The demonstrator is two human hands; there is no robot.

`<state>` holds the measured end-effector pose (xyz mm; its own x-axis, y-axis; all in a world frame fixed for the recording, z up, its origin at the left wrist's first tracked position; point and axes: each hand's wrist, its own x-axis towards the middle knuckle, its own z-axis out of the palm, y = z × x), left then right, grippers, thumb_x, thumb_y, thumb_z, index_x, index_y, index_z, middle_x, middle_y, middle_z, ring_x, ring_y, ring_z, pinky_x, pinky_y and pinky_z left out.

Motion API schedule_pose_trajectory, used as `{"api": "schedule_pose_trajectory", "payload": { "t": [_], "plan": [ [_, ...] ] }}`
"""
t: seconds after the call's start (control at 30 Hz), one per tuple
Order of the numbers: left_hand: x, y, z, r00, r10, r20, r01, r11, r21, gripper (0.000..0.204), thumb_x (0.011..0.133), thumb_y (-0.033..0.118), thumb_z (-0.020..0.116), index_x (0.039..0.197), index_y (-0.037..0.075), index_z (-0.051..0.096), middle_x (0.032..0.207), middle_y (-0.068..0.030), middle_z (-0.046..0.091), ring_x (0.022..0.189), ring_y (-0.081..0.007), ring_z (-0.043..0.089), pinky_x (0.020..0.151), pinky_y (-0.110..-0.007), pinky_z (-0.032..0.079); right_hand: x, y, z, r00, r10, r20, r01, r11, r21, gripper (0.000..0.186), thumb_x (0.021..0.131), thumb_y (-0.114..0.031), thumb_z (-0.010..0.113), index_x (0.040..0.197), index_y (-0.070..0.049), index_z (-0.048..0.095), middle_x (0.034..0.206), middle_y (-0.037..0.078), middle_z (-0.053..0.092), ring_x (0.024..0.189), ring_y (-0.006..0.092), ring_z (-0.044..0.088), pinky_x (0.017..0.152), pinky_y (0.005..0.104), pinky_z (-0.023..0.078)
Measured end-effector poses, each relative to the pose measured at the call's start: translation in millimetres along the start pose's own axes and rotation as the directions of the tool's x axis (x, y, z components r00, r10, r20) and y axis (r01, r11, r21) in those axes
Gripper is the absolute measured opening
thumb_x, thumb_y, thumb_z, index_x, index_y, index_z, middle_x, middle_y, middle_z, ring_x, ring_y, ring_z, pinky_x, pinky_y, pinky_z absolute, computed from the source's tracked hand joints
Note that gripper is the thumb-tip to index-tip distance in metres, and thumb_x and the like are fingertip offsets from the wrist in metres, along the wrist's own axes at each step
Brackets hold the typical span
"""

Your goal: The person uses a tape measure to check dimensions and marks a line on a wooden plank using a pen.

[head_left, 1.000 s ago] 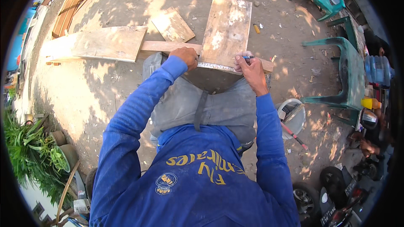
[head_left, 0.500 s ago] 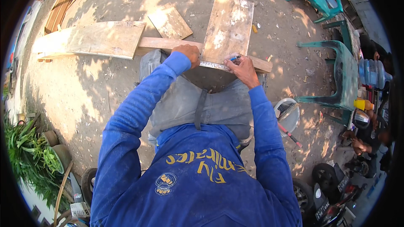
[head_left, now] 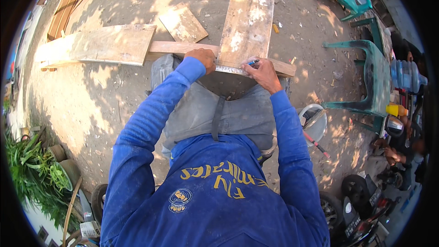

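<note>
A wide wooden board [head_left: 245, 29] points away from me, its near end resting across a long timber beam [head_left: 176, 47]. Along that near end runs a narrow whitish strip with dark marks, like a measuring tape [head_left: 227, 69]. My left hand [head_left: 201, 58] is closed at the board's near left corner, on the end of the strip; its fingertips are partly hidden. At the near right corner my right hand [head_left: 266, 74] pinches a blue pen [head_left: 253, 62], its tip close to the board's edge. Both hands are just beyond my knees.
Another long board [head_left: 105, 44] lies on the beam's left part. A short board [head_left: 184, 24] sits on the ground beyond. To the right are a pale bucket [head_left: 315, 118] with a red-handled tool [head_left: 315, 144] and a green plastic chair [head_left: 370, 77]. Potted plants [head_left: 41, 169] stand lower left.
The whole view shifts very slightly. Both hands stay at the board's near end, with the pen still in the right hand.
</note>
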<state>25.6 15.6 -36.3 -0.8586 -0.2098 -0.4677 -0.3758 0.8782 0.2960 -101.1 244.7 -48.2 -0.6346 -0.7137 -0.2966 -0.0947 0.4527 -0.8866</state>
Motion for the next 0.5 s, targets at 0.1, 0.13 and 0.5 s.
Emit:
{"api": "schedule_pose_trajectory", "payload": {
  "t": [0.1,0.13,0.5],
  "plan": [
    [0.5,0.4,-0.1,1.0,-0.006,0.003,0.006,1.0,-0.016,0.035,0.082,0.027,0.063,0.106,0.005,0.074,0.112,-0.019,0.073,0.107,-0.0364,0.069,0.092,-0.046,0.056,2.7,4.6,-1.3,1.0,0.0,0.002,0.0,0.999,-0.033,0.024,0.088,-0.023,0.074,0.095,0.0,0.075,0.073,0.006,0.071,0.064,0.0106,0.063,0.06,0.0274,0.051],
    [0.8,0.1,0.6,1.0,-0.001,-0.008,0.001,1.0,-0.021,0.035,0.082,0.027,0.063,0.106,0.005,0.074,0.111,-0.0188,0.073,0.106,-0.0367,0.07,0.091,-0.046,0.056,3.4,5.5,-1.4,1.0,0.012,-0.004,-0.012,0.998,-0.062,0.024,0.088,-0.023,0.074,0.095,0.0,0.075,0.073,0.006,0.071,0.064,0.0107,0.063,0.06,0.0272,0.051],
    [3.9,-2.6,9.2,0.998,-0.06,-0.017,0.06,0.997,0.037,0.029,0.082,0.028,0.063,0.103,0.02,0.079,0.105,-0.0111,0.074,0.101,-0.034,0.069,0.09,-0.047,0.055,0.3,-0.6,1.7,1.0,-0.016,-0.007,0.016,0.999,0.034,0.02,0.088,-0.02,0.074,0.094,-0.001,0.076,0.072,0.005,0.07,0.062,0.0098,0.062,0.058,0.0263,0.05]
  ]
}}
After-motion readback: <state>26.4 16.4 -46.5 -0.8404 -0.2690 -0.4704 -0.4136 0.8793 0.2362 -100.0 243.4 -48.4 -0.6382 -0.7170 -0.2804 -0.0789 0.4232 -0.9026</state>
